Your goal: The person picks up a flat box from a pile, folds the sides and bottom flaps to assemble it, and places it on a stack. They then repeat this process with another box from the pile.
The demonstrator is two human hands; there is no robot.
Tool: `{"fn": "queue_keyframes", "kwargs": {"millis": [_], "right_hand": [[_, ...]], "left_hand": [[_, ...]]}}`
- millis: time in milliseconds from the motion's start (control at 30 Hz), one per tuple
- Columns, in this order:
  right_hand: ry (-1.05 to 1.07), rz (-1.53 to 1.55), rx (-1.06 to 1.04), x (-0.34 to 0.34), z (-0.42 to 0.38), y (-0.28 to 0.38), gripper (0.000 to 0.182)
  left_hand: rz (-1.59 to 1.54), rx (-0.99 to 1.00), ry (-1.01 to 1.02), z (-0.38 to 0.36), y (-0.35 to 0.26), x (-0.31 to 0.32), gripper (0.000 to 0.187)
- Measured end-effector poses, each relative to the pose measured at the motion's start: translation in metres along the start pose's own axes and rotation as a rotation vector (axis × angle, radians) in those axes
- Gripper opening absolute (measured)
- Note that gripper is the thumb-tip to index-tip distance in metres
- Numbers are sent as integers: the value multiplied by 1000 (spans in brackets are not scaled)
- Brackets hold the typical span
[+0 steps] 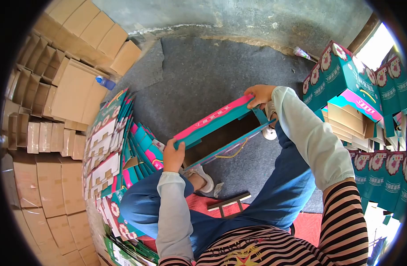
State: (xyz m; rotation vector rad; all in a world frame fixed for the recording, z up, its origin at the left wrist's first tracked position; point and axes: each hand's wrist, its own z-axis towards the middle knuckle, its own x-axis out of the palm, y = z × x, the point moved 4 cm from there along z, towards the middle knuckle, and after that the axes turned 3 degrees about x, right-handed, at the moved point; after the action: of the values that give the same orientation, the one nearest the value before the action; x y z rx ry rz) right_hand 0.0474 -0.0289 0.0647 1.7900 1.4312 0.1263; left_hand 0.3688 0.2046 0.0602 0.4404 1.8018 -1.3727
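Observation:
Between my knees I hold up a teal and pink cardboard box point(214, 119). Its long opening faces me and shows a dark inside. A yellow cord handle point(232, 150) hangs on its near side. My left hand point(173, 156) grips the left end, thumb on the rim and the other fingers mostly hidden behind. My right hand point(260, 95) pinches the far right corner. Close to my left hand lies a pile of flattened teal and pink boxes point(143, 146), fanned out on the floor.
Brown cartons point(39, 177) are stacked along the left, with a blue bottle point(106, 83) beside them. Finished-looking teal boxes point(341, 80) pile up on the right. A grey wall point(239, 20) rises behind the dark floor mat point(203, 66). A wooden piece point(228, 201) lies near my legs.

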Motion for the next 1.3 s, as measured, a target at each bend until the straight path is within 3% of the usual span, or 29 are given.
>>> {"fn": "queue_keyframes", "kwargs": {"millis": [100,133,233,433,533,633,733,833,933,1033,1300], "right_hand": [[24,9,24,0,-3,-1,75],[25,21,19,0,-4,0,75],[33,58,-8,1,-5,-5,73],[-32,35,-97,4,-4,-8,71],[-35,39,-111,3,-1,-13,70],[-18,37,-135,6,3,-16,70],[-6,28,-146,5,0,-14,69],[1,18,-157,8,-2,-14,69],[9,2,-154,9,-7,-12,70],[4,-18,-134,12,-11,-8,76],[-41,145,-76,12,-10,-17,89]], "left_hand": [[-119,11,-41,-2,11,4,55],[-341,-112,25,-10,1,0,55],[-586,-231,28,-18,11,2,48],[-549,-212,45,-16,22,-9,37],[-555,-182,149,-13,31,-14,31],[-480,-173,241,-3,39,-18,27],[-53,-135,323,4,8,-27,32],[518,193,310,13,-43,-29,41],[512,417,370,29,-65,-7,50],[241,488,532,46,-62,36,56],[342,485,657,50,-77,40,65]]}}
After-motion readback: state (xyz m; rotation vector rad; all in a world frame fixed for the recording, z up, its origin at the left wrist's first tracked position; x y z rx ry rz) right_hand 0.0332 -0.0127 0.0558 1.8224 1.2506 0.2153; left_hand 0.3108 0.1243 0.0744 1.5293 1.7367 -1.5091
